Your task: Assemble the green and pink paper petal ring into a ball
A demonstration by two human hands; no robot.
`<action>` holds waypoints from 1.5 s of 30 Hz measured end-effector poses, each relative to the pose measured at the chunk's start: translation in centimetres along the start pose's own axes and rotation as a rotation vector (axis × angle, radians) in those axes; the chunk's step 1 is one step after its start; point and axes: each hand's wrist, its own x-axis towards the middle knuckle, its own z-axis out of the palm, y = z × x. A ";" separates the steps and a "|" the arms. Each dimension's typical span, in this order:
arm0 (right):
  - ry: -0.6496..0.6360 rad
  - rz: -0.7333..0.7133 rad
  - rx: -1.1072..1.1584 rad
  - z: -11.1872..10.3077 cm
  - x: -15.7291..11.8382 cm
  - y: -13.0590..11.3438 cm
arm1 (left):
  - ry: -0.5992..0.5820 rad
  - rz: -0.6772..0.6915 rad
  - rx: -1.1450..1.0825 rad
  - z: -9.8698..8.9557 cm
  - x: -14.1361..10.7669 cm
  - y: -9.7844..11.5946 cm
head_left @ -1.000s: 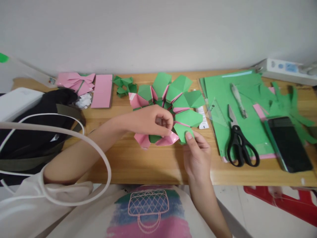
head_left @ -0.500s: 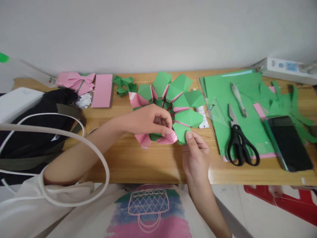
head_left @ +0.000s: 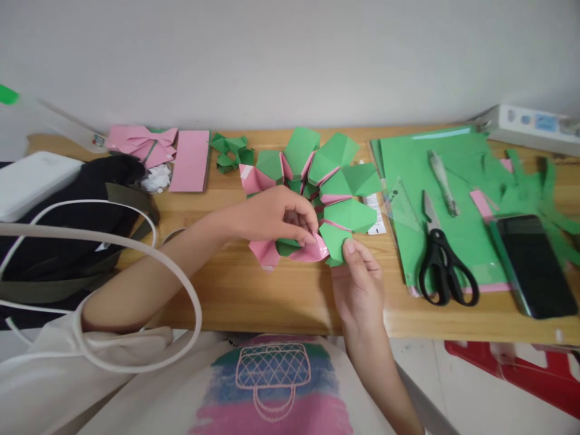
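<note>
A folded paper flower [head_left: 338, 154] with green and pink petals lies on the table in front of me. My left hand [head_left: 283, 214] reaches across its near left side, fingers curled, and pinches a pink petal [head_left: 308, 251] at the near edge. The palm and wrist hide part of the flower's middle. Just to the right, my right hand [head_left: 362, 275] grips the tip of a green petal [head_left: 335, 241] between thumb and fingers. The two held petals sit side by side, close together.
Right of the flower lie green paper sheets [head_left: 408, 157], with black-handled scissors [head_left: 446, 266], a craft knife [head_left: 444, 181], a set square [head_left: 403, 205] and a phone [head_left: 532, 266]. Pink paper [head_left: 190, 160] and a small green folded piece [head_left: 229, 151] lie at the back left. A white cable [head_left: 190, 290] loops over my left arm.
The view has shifted slightly. Both hands keep their hold on the petals, and the left fingers have moved only a little at the pink petal.
</note>
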 end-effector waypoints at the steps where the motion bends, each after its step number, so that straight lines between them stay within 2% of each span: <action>1: -0.001 0.002 -0.004 0.0 0.0 0.0 | -0.008 -0.009 -0.005 0.0 0.0 0.0; 19: 0.005 0.009 -0.047 -0.1 -0.3 0.1 | -0.031 -0.047 -0.044 0.0 0.4 -0.1; 28: -0.032 -0.010 -0.118 -0.5 -0.4 0.2 | -0.019 -0.059 -0.024 0.0 0.5 -0.1; 37: -0.057 -0.085 -0.202 -0.7 -0.9 0.1 | -0.005 -0.067 -0.074 0.1 0.6 -0.2; 45: -0.054 -0.174 -0.384 -0.7 -1.2 -0.1 | -0.018 -0.055 -0.121 0.3 0.6 -0.3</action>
